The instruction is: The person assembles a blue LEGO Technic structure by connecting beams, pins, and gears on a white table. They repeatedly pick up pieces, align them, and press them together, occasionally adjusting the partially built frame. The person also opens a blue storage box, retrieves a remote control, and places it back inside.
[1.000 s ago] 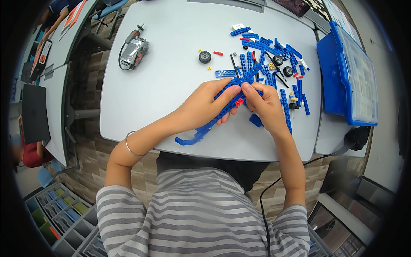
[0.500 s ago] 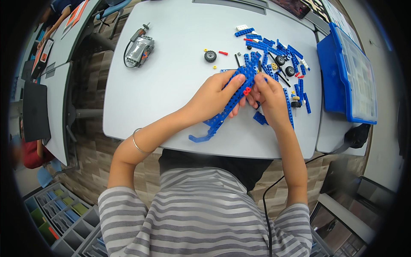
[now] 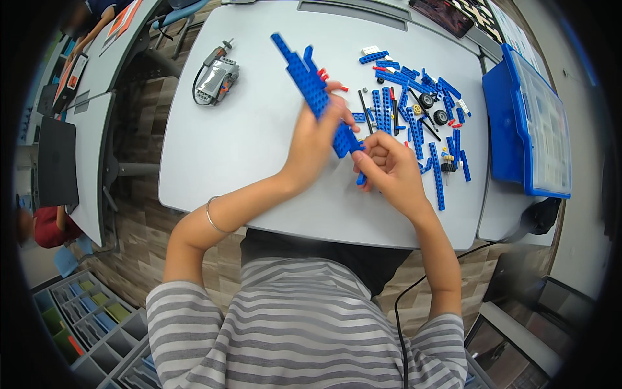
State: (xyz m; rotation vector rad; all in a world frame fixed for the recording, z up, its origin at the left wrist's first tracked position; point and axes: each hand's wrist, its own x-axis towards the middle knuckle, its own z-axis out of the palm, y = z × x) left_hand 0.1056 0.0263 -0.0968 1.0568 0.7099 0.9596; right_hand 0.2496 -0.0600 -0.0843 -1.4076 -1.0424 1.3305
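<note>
A long blue assembly of building bricks slants above the table, its far end pointing up and left. My left hand is closed around its middle, thumb across the studded face. Small red pieces stick out on its right side. At the near end, my right hand pinches the assembly, with a short blue part showing under its fingers. Whether that part is joined to the assembly, I cannot tell. Loose blue bricks and beams lie scattered just beyond my right hand.
A grey battery box with a cable lies at the table's far left. Black wheels and black axles are among the loose bricks. A blue bin with a clear-topped tray stands at the right, a phone at the back.
The assembly has been turned over; its long end now points away to the far left instead of toward me. My right hand has moved nearer, to the assembly's near end.
</note>
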